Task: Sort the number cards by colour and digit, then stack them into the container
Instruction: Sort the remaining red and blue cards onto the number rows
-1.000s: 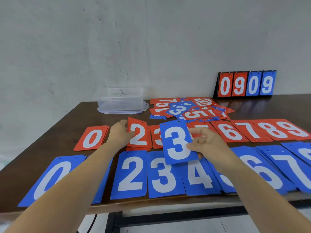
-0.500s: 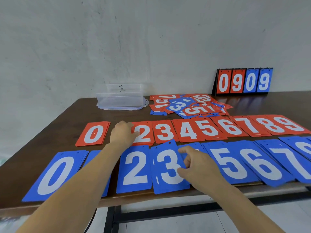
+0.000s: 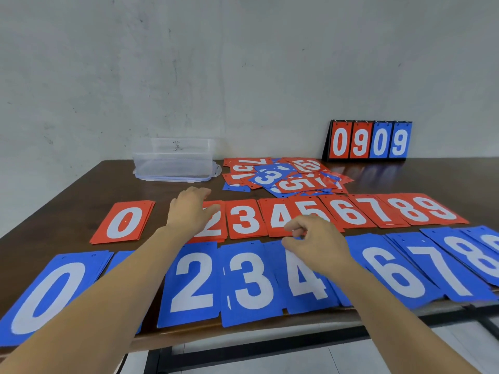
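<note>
Red number cards lie in a row from red 0 (image 3: 124, 222) to red 9 (image 3: 432, 209). In front of them runs a blue row from blue 0 (image 3: 46, 295) past blue 2 (image 3: 193, 283) and blue 3 (image 3: 249, 283) to blue 8 (image 3: 475, 256). An unsorted pile of mixed cards (image 3: 283, 178) lies behind. My left hand (image 3: 190, 209) rests with straight fingers over the red cards between 0 and 2. My right hand (image 3: 314, 240) hovers above the blue 4 (image 3: 305, 279), fingers loosely curled and holding nothing. The clear plastic container (image 3: 174, 160) stands at the back left.
A black flip scoreboard (image 3: 368, 141) showing 0909 stands at the back right against the wall. The blue cards overhang the table's front edge (image 3: 189, 338). Bare dark tabletop (image 3: 81, 201) lies left of the red 0.
My right hand brought the blue 3 down onto the blue 3 stack, let go and lifted away to the right. My left hand laid the red 2 flat and stretched forward.
</note>
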Demonstrator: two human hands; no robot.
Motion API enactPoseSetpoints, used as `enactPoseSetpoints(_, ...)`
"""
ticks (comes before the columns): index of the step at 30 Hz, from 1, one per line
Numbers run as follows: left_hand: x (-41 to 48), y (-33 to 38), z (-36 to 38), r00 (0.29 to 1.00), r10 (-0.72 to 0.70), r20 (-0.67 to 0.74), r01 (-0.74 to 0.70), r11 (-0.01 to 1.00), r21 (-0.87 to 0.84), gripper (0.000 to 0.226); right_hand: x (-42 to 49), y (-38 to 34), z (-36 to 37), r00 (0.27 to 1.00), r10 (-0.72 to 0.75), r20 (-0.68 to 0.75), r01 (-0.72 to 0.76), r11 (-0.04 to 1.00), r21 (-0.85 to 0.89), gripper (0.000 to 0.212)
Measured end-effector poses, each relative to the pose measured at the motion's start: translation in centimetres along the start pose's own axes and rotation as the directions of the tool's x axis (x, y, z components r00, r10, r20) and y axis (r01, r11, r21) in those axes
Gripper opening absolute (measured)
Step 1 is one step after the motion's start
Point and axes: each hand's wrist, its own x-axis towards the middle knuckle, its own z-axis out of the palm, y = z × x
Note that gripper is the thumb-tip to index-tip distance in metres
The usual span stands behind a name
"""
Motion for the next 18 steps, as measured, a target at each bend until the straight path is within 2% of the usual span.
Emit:
enactPoseSetpoints(5, 2.3, 2.8, 1.0, 0.999, 0.026, 0.022, -0.024, 0.997, -0.067, 0.056, 4.5, 2.0, -1.3, 0.998, 0.046, -0.034, -0.047, 0.998, -0.029, 0.026)
enactPoseSetpoints(9, 5.1, 4.6, 2.1, 0.999, 0.014, 0.043, -0.011, 0.998, -0.067, 0.05, 8.6, 3.8, -2.3, 0.996, 0.072, -0.05, -0.075, 0.996, -0.053, 0.026)
enactPoseSetpoints(14, 8.8, 5.4, 3.9, 0.999, -0.015, 0.048, 0.019, 0.997, -0.077, 0.054, 14.8, 6.8, -3.4, 0.991, 0.12, -0.056, -0.124, 0.989, -0.078, 0.02)
enactPoseSetpoints(18, 11.3, 5.0, 5.0, 0.997, -0.065, 0.053, 0.069, 0.995, -0.071, 0.05, 19.9, 8.4, -3.0, 0.993, 0.12, -0.021, -0.121, 0.988, -0.092, 0.031)
